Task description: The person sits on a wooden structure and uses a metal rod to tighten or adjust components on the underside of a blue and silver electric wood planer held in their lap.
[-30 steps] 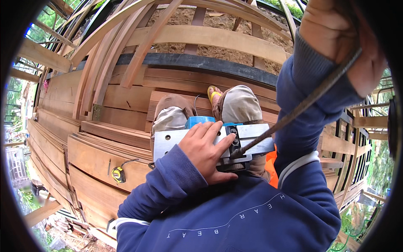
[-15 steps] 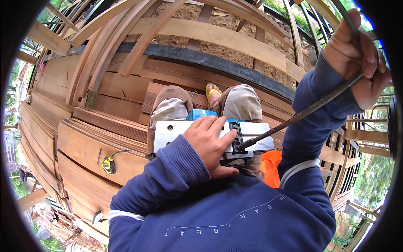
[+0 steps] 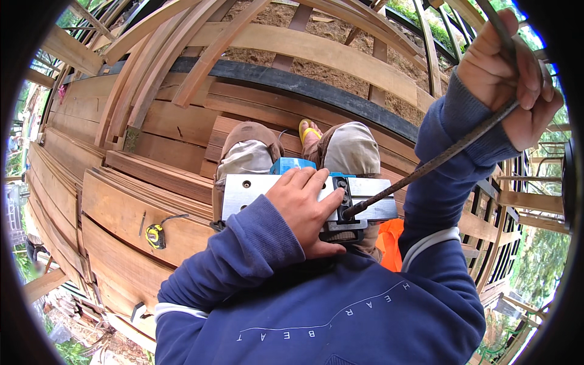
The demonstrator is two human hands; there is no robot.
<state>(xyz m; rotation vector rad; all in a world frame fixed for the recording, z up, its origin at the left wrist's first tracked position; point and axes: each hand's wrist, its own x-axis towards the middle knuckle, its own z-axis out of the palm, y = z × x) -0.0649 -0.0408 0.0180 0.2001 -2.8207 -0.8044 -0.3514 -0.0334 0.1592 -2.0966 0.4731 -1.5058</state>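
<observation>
An upside-down electric hand planer (image 3: 249, 193) with a silver sole and blue body rests across my lap. My left hand (image 3: 306, 210) presses on the sole and holds the planer, its fingers reaching to the far edge. Raised at the upper right, my right hand (image 3: 514, 82) is wrapped around a long dark metal wrench (image 3: 435, 161). The wrench slants down to the bolts on the planer's black blade block (image 3: 344, 198), where its tip touches. The wrench's upper end runs out of view.
To my left lie stacked wooden boards (image 3: 140, 210), with a yellow and black tape measure (image 3: 156, 236) and a thin, pencil-like stick (image 3: 142, 224) on top. Long timbers (image 3: 304, 52) cross ahead. An orange cloth (image 3: 390, 242) lies beside my lap.
My right hand has moved slightly left, tilting the wrench's upper part with it; the tip stays at the blade block. My left hand remains on the planer.
</observation>
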